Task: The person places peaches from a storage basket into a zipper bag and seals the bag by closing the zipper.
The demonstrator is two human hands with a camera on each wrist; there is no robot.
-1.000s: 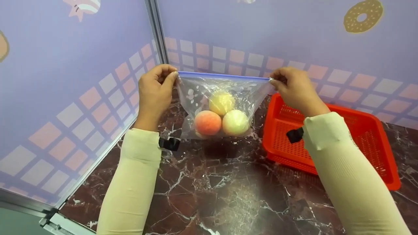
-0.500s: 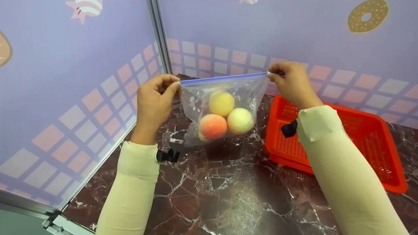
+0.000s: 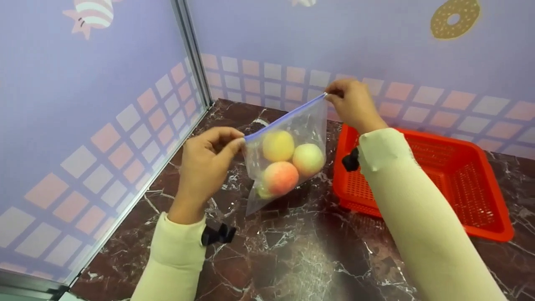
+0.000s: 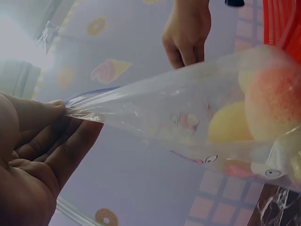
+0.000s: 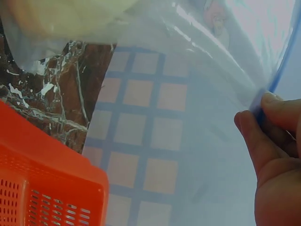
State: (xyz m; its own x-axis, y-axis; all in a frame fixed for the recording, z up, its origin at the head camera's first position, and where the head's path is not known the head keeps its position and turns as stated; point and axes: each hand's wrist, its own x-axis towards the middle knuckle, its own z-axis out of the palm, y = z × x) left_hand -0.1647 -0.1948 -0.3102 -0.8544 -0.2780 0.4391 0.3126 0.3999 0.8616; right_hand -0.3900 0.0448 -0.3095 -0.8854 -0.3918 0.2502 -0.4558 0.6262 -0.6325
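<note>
A clear zip bag with a blue seal strip hangs over the marble table. Inside it lie three round fruits: a yellow one, a pale green one and a pink-orange one. My left hand pinches the bag's left top corner, held low. My right hand pinches the right top corner, held higher and farther back, so the strip slants. In the left wrist view the bag stretches from my fingers toward the fruit. In the right wrist view my fingertips grip the blue strip.
A red perforated plastic basket stands to the right of the bag on the table, seen also in the right wrist view as an orange-red basket. Purple patterned panels wall off the left and back sides, meeting at a metal corner post.
The bag has tilted: my left hand dropped and came toward me while my right hand stayed high at the back. The seal strip went from level to slanted, and the fruits shifted down.
</note>
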